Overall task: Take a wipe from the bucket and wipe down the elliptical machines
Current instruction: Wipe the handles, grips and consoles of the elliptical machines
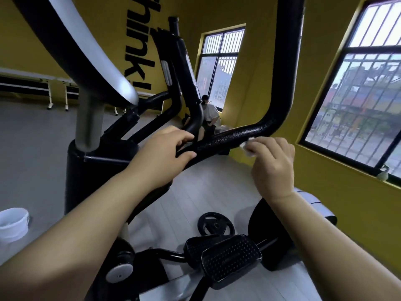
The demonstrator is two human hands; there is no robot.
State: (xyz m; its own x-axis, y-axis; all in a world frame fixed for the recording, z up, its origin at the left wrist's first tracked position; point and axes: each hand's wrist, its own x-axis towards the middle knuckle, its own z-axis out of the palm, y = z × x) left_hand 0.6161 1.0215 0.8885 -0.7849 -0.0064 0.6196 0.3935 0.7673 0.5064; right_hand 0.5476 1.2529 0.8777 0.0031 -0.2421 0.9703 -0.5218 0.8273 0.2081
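Two bare hands work on one black foam-covered handlebar (230,139) of an elliptical machine (91,170) in a yellow-walled gym. The left hand (165,148) grips the bar's lower stretch, fingers (184,137) curled over the top and thumb tucked beneath. To its right, the right hand (273,168) pinches a single crumpled white wipe (247,148) between bent fingers and thumb and presses it against the underside of the bar, just short of the bend where the bar turns upward. One white bucket (14,222) stands on the grey floor at the near left, well apart from both hands, with the machine's black column between them. Two studded black pedals (230,257) overlap in the near foreground, and one black weight plate (216,224) lies flat on the pale floor just beyond them. Two barred windows (358,105) pierce the walls, one at right and one farther off. A seated person (211,114) in a white top is partly hidden behind the machine's uprights near the far window. Black lettering (141,51) reading "think!" runs down the far wall.
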